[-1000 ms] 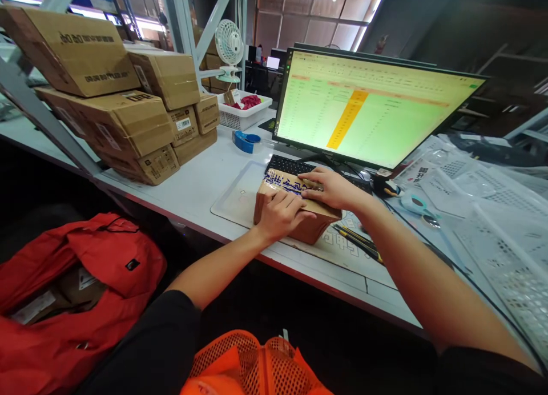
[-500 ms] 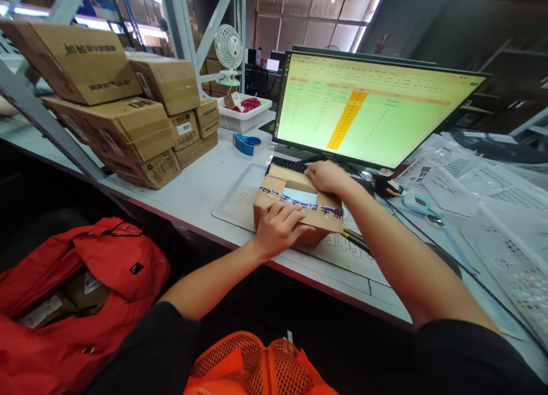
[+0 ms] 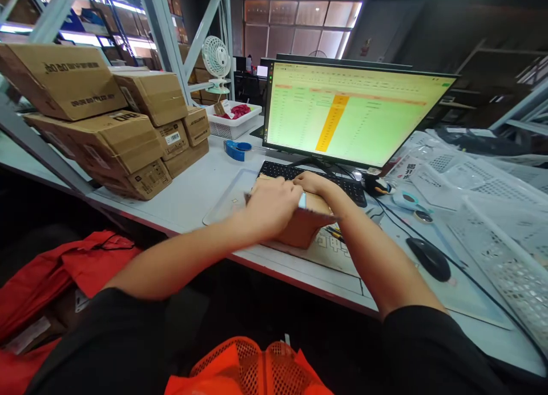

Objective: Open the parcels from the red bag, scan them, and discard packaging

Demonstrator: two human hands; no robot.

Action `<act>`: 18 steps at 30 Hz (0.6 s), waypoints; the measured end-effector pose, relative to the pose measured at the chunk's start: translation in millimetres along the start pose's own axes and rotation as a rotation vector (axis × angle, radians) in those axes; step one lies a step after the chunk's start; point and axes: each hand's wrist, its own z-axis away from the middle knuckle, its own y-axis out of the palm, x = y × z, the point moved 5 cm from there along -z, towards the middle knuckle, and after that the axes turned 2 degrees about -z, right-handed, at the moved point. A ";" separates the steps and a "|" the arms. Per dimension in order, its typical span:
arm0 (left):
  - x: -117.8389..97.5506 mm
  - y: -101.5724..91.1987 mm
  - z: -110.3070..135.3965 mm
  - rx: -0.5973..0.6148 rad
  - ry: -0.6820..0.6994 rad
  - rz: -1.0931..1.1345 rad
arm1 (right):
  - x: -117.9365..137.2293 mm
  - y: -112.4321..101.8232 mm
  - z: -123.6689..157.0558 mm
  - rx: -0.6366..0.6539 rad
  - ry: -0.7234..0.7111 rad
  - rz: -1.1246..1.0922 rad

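Orange mesh fabric (image 3: pixel 250 369) fills the bottom of the frame and a red bag (image 3: pixel 64 269) slumps below the counter's (image 3: pixel 192 192) front edge at left. Both bare forearms reach over that edge to a cardboard box (image 3: pixel 305 230), which sits on a pale mat (image 3: pixel 226 200) close to the front edge, directly ahead of the person.

The box lies under both hands with its long axis running left to right, roughly parallel to the front edge. The left hand (image 3: pixel 269 208) covers the near, left part of the top, its fingers curled down and clasping the cardboard, tips hidden. The right hand (image 3: pixel 315 184) rests on the far top edge, fingers pointing towards the left hand beside a pale blue strip (image 3: pixel 302 200); whether they pinch it or merely press cannot be told. The two hands nearly meet over the middle of the box.

Just behind the box is a black keyboard (image 3: pixel 314 174), then a monitor (image 3: pixel 351 115) showing a green and orange spreadsheet. A black mouse (image 3: pixel 428 259) lies to the right, near white perforated trays (image 3: pixel 505 252). Towards the counter's far left corner stand stacked cartons (image 3: pixel 115 127), a blue tape dispenser (image 3: pixel 235 149), a white basket (image 3: pixel 233 124) and a small fan (image 3: pixel 216 58).
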 end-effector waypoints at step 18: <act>23.3 3.6 -58.1 0.118 0.102 0.091 | 0.8 -24.0 21.3 -0.437 0.000 -0.287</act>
